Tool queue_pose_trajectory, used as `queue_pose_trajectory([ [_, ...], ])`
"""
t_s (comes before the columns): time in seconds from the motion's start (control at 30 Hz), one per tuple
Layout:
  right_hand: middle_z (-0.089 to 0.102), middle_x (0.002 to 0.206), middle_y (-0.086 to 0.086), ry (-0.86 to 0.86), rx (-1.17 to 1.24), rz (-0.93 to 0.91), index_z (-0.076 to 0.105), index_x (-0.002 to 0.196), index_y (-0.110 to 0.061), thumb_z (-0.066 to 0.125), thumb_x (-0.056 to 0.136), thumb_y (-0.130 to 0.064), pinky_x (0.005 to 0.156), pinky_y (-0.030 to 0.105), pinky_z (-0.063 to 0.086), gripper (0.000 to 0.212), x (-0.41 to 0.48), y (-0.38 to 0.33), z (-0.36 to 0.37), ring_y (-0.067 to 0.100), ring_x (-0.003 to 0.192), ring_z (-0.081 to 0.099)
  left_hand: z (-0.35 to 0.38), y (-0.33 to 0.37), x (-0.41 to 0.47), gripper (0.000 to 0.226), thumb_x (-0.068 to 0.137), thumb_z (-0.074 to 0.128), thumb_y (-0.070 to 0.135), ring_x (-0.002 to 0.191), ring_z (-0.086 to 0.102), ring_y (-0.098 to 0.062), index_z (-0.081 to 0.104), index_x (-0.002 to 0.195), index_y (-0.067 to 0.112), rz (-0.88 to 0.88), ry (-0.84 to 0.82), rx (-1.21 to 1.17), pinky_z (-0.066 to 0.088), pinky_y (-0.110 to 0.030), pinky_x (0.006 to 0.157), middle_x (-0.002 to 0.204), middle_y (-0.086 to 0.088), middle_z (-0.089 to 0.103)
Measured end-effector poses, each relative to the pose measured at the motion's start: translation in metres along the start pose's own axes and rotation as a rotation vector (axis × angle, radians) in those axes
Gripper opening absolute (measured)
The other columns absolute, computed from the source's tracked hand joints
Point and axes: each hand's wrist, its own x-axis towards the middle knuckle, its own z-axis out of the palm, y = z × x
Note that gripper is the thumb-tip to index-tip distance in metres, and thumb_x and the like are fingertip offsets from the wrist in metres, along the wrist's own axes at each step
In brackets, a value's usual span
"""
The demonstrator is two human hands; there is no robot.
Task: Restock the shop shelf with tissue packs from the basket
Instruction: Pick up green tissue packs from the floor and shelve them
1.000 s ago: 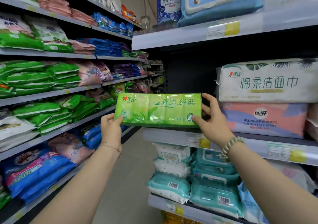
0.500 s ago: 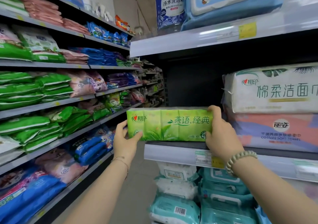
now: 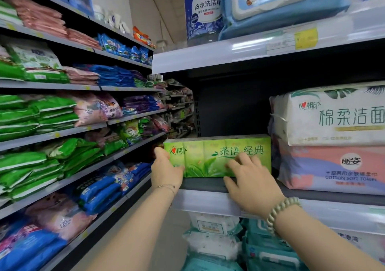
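1. Head view: your green tissue pack [image 3: 216,156] stands on the shelf [image 3: 333,200], back from its front lip, with its right end just beside the pink towel pack [image 3: 333,166].
2. Your left hand [image 3: 166,172] grips its left end. Your right hand [image 3: 252,185] presses spread fingers on its front.
3. Dark open room lies above and behind it, under the upper shelf [image 3: 229,56].
4. Half a second ago it sat at the lip, with your right hand round its end.
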Motion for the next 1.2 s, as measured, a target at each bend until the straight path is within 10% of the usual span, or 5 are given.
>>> queue_pose_trajectory([
  [0.23, 0.045, 0.124, 0.007, -0.16, 0.023, 0.096, 0.052, 0.122, -0.018, 0.043, 0.091, -0.049, 0.09, 0.042, 0.046, 0.045, 0.034, 0.0, -0.007, 0.031, 0.116, 0.045, 0.021, 0.014, 0.026, 0.013, 0.079, 0.065, 0.006, 0.102, 0.058, -0.024, 0.063, 0.082, 0.018, 0.001, -0.178, 0.171, 0.041, -0.021, 0.077, 0.109, -0.007, 0.063],
  [0.47, 0.059, 0.108, 0.009, -0.267, 0.051, 0.097, 0.058, 0.102, -0.012, 0.047, 0.09, -0.039, 0.077, 0.031, 0.049, 0.032, 0.076, 0.009, -0.003, 0.026, 0.093, 0.057, 0.04, 0.022, 0.04, 0.034, 0.082, 0.065, 0.011, 0.109, 0.055, -0.031, 0.053, 0.114, 0.01, -0.005, -0.305, 0.324, 0.047, -0.032, 0.086, 0.123, -0.014, 0.051],
  [1.03, 0.049, 0.13, 0.01, -0.28, 0.139, 0.329, 0.045, 0.129, -0.011, 0.044, 0.091, -0.026, 0.089, 0.034, 0.045, 0.041, 0.098, 0.03, 0.044, 0.03, 0.115, 0.051, 0.089, 0.025, 0.047, 0.052, 0.093, 0.054, 0.029, 0.124, 0.047, -0.027, 0.041, 0.14, 0.012, 0.073, -0.478, 0.448, 0.041, -0.03, 0.097, 0.151, -0.012, 0.018],
  [1.2, 0.049, 0.136, 0.008, -0.279, 0.161, 0.369, 0.044, 0.134, -0.013, 0.043, 0.091, -0.03, 0.099, 0.037, 0.043, 0.046, 0.102, 0.036, 0.052, 0.029, 0.121, 0.048, 0.093, 0.037, 0.062, 0.053, 0.095, 0.05, 0.03, 0.129, 0.044, -0.026, 0.037, 0.145, 0.014, 0.119, -0.61, 0.581, 0.04, -0.028, 0.097, 0.147, -0.01, 0.039],
])
